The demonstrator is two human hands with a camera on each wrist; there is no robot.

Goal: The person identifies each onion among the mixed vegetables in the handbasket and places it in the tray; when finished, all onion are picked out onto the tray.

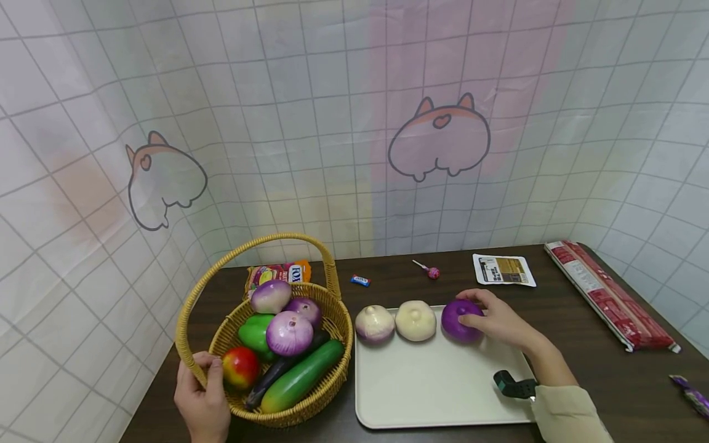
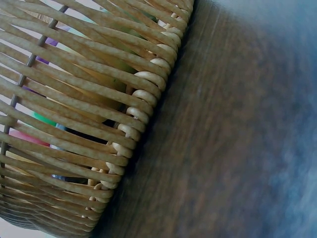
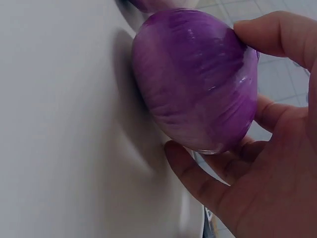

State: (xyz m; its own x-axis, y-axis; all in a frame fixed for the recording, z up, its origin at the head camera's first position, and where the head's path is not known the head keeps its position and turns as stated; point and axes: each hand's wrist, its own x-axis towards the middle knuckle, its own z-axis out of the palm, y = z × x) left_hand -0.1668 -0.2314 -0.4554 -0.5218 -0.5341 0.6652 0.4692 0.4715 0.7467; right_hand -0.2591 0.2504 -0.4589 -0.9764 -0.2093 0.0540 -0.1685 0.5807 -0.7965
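Observation:
My right hand grips a purple onion that sits on the back of a cream tray; in the right wrist view the fingers and thumb curl round the purple onion. Two pale onions lie in a row to its left. My left hand holds the near rim of a wicker basket filled with onions, a cucumber, an aubergine and a red-yellow fruit. The left wrist view shows only the basket's weave.
On the dark table, a long red packet lies at the right. A printed sachet, a lollipop and a small sweet lie at the back. A snack bag sits behind the basket.

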